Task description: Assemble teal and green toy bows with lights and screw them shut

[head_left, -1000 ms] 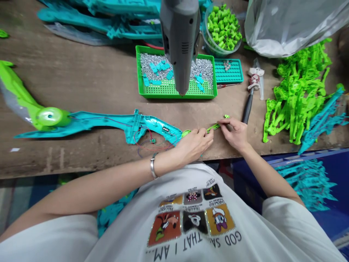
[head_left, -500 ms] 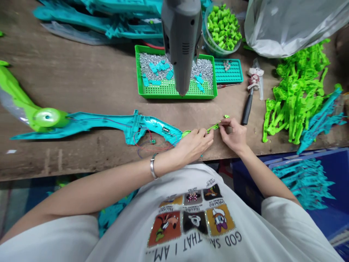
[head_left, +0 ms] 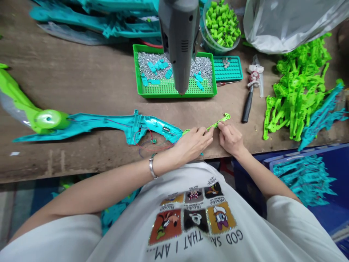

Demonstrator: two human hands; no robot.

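A long turquoise plastic shell (head_left: 109,121) lies on the table, toy-bow-like in shape, with a lime-green limb (head_left: 46,118) at its left end. Thin red wires and a small circuit board (head_left: 153,141) hang from it. At its right end a narrow lime-green plastic arm (head_left: 225,117) slants up and right. My left hand (head_left: 192,144) lies over the joint of the two, fingers closed on the green arm and hiding part of it. Just to the right, my right hand (head_left: 231,139) is curled, thumb and fingertips pinched at the arm's lower edge; anything tiny between them is hidden.
A grey powered screwdriver (head_left: 181,47) hangs over a green basket (head_left: 177,96) of screws. Behind stands a tub of green pieces (head_left: 222,25). A hammer (head_left: 247,105), green arms (head_left: 296,94) and turquoise parts (head_left: 319,112) lie right. A blue crate (head_left: 336,171) stands below.
My right hand has shifted slightly down from the green arm's upper side, uncovering more of its far end. My left hand stays in place on the arm.
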